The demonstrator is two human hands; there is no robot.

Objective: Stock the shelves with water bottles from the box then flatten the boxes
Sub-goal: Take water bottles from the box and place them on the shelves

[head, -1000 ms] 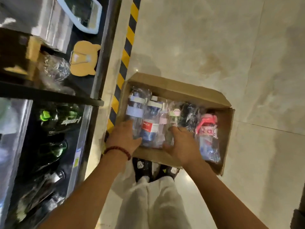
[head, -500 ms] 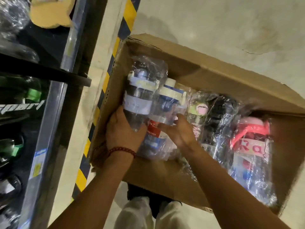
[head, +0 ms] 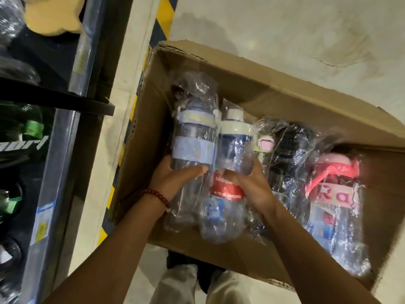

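Note:
An open cardboard box (head: 252,84) sits on the floor and holds several plastic-wrapped water bottles. My left hand (head: 173,183) grips a clear bottle with a pale blue band (head: 194,141) at the box's left side. My right hand (head: 252,187) grips the neighbouring bottle with a white lid and red label (head: 232,150). To the right lie a small pink-lidded bottle (head: 265,143), a black bottle (head: 289,154) and a pink-strapped bottle (head: 335,194).
A dark metal shelf unit (head: 65,128) stands at the left, with green-capped bottles (head: 26,132) on its lower level and a tan item (head: 50,16) above. A yellow-black floor stripe (head: 162,20) runs beside it. My legs and shoes (head: 188,277) are below the box.
My view has come closer to the box. Both hands have closed round the two leftmost bottles, which now sit a little higher in the box.

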